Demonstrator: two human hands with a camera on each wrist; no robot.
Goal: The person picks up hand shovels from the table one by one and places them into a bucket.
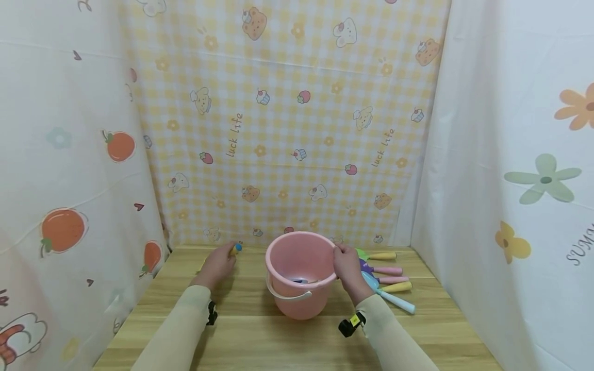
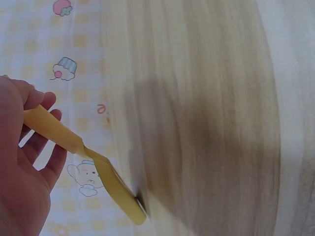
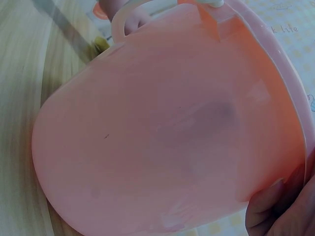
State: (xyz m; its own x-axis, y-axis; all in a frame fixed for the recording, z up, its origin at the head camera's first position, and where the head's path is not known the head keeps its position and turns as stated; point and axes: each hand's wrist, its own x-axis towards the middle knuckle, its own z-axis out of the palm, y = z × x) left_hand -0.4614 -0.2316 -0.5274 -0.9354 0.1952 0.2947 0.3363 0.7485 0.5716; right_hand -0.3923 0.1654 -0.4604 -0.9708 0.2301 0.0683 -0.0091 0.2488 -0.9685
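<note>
A pink plastic bucket [image 1: 297, 303] with a white handle stands mid-table. My right hand [image 1: 345, 265] grips its right rim, thumb and fingers curled over the edge. In the right wrist view the bucket wall [image 3: 162, 128] fills the frame and my fingers [image 3: 278, 209] show at the lower right. To the bucket's left, my left hand [image 1: 217, 265] holds a yellow toy tool [image 1: 235, 250] with a blue end just above the table. The left wrist view shows that yellow tool [image 2: 83, 152] pinched in my left hand [image 2: 24, 167]. A small bluish item [image 1: 300, 281] lies inside the bucket.
Several toy garden tools [image 1: 387, 278] with pastel handles lie in a row on the wooden table [image 1: 278, 340], right of the bucket. Patterned cloth walls close in the back [image 1: 287, 129], left and right sides.
</note>
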